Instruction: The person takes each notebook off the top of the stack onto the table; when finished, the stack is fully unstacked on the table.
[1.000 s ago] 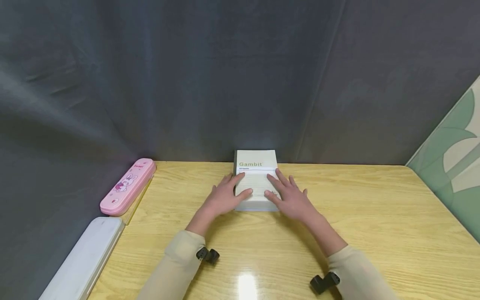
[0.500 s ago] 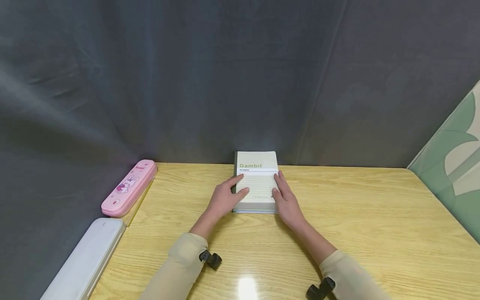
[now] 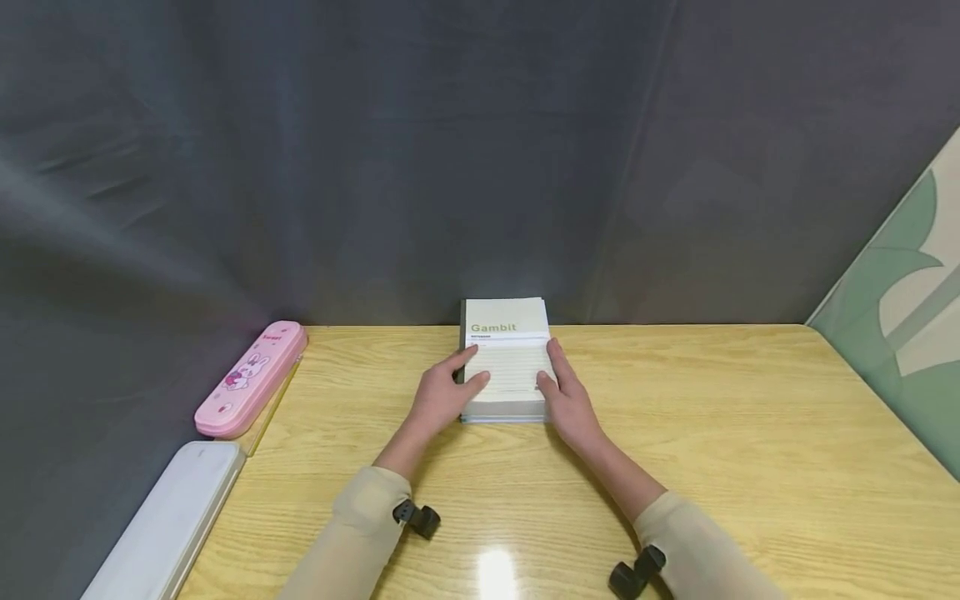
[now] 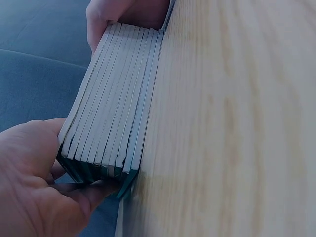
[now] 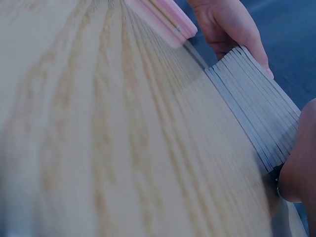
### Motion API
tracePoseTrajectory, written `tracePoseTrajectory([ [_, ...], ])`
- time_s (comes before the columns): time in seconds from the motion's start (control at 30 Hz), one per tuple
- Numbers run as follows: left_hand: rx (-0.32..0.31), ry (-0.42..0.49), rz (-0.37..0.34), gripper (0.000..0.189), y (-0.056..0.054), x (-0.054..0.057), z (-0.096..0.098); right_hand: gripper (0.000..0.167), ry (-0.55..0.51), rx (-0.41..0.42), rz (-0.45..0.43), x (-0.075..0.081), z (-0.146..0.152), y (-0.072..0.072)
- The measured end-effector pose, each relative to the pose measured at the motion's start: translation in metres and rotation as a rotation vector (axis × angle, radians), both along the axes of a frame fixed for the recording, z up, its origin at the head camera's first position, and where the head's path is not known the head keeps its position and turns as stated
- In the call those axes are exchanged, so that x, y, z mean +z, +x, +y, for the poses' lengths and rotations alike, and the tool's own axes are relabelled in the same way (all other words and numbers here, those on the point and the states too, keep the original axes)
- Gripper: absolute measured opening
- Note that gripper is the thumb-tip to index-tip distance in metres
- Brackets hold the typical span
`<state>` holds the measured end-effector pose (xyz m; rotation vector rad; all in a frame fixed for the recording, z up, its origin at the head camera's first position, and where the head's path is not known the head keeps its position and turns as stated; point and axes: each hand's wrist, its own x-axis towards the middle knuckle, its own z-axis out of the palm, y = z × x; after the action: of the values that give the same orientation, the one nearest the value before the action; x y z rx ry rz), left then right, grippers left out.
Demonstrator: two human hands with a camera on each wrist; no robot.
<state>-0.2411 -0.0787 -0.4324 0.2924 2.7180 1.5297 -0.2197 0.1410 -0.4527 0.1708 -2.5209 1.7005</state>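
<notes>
A thick stack of thin notebooks (image 3: 506,367) lies at the far edge of the wooden table, its pale top cover printed "Gambit". My left hand (image 3: 437,398) grips the stack's left side, thumb over the top cover. On the opposite side my right hand (image 3: 573,408) holds it, thumb at the cover's right edge and fingers along the side. In the left wrist view, the page edges of the notebooks (image 4: 111,94) line up nearly even, and the left fingers reach along the dark spines. The right wrist view catches the stack (image 5: 254,106) between both hands.
Along the table's left side lie a pink pencil case (image 3: 251,379) with a rabbit picture, a yellow pencil (image 3: 279,404) beside it, and a long white case (image 3: 168,517). A dark grey curtain (image 3: 480,167) hangs behind the table. A green and cream panel (image 3: 922,308) stands at the right.
My right hand has drawn back from spread over the top cover to the stack's right side, its fingers now together. The left hand stays at the left side, with its fingers closer in.
</notes>
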Motion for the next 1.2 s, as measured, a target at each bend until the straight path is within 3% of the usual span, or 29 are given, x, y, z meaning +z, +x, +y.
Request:
tracePoseTrajectory([
  [0.27,0.0,0.033,-0.013,0.058,0.0,-0.002,-0.003,0.066,-0.057,-0.033,-0.094,0.0,0.0,0.001],
  [0.5,-0.019,0.055,-0.03,0.057,-0.001,-0.004,-0.007,0.066,-0.012,-0.046,-0.105,-0.001,0.001,0.002],
  [0.77,-0.009,0.144,-0.062,0.056,-0.001,0.0,-0.014,0.055,-0.103,-0.047,-0.09,-0.001,0.002,0.0],
  [1.2,-0.008,0.221,-0.099,0.056,0.0,-0.001,-0.027,0.055,-0.151,-0.058,-0.122,0.004,0.002,0.001],
])
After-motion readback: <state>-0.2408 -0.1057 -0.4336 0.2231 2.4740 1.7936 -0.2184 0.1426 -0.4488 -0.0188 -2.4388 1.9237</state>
